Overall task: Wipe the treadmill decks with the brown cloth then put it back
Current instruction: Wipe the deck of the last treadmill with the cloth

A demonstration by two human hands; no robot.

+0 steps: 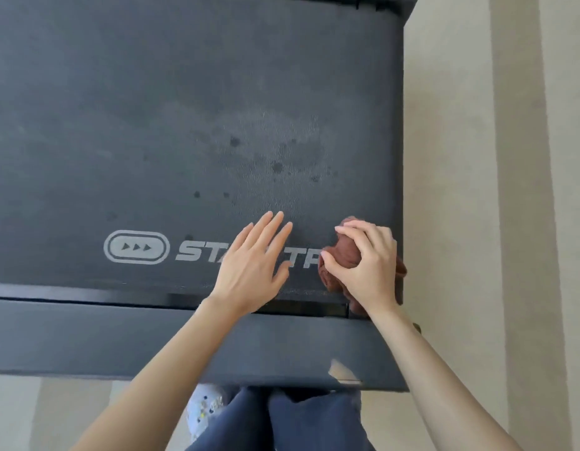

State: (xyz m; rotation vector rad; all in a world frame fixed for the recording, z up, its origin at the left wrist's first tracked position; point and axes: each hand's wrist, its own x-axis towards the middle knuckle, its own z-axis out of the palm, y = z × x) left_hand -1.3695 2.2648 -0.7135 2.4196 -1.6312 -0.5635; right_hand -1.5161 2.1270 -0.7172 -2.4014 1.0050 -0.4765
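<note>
White letters (197, 252) on the treadmill belt (151, 125) read "STA" and "T"; my left hand (249, 262) and the brown cloth (344, 255) hid the rest. Beside them stood an oval badge (136, 247) with three arrowheads.

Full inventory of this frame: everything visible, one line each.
treadmill deck: 1, dark grey, fills most of the frame
logo print: 1, pale grey, near edge of the deck, partly hidden by the hands
dark spots: several, darker grey, deck centre
end cover: 1, dark grey, below the deck
brown cloth: 1, brown, bunched at the deck's right edge
floor: 1, beige, right side and bottom
trousers: 1, dark blue, bottom centre
shoe: 1, white patterned, beside trousers
left hand: 1, fingers straight, over the deck
right hand: 1, grips the cloth
</note>
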